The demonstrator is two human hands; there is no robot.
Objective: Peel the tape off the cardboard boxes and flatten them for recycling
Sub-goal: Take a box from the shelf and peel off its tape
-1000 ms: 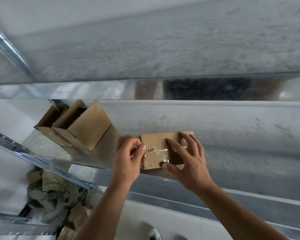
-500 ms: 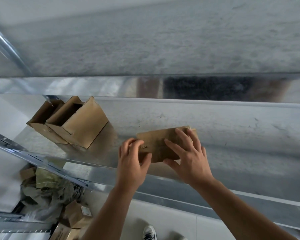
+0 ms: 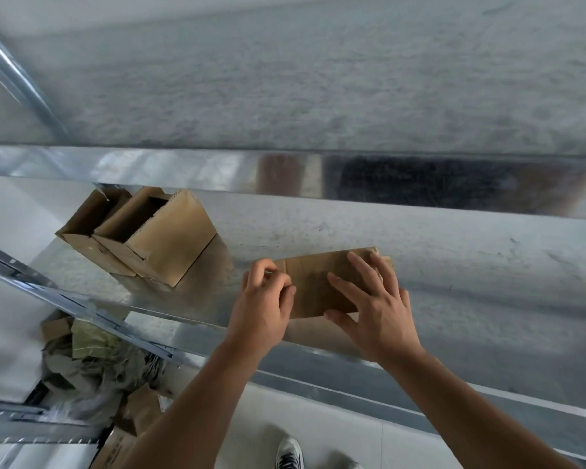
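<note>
A flattened box is seen lying on the metal shelf, close to the shelf's near edge and roughly in the middle of the view. The right hand is laid flat on the right half of it, with the fingers straight and spread and the thumb stretched along the near edge of the cardboard, so nothing is grasped by this hand. The left hand is placed at the left end of the flattened box, with its fingers curled and the thumb set against the cardboard, and the edge there appears to be pinched; whether any tape is caught between the fingers cannot be told. To the left and farther back on the same shelf, well apart from the hands, a larger open box is stood with its opening turned up and to the left, and a second open box is pressed against its left side. A shiny metal beam is run across the view above the boxes. Below the shelf at the near left, a heap of crumpled paper and cardboard scraps is piled on the floor. At the bottom edge a shoe is seen on the pale floor, between the two forearms.
</note>
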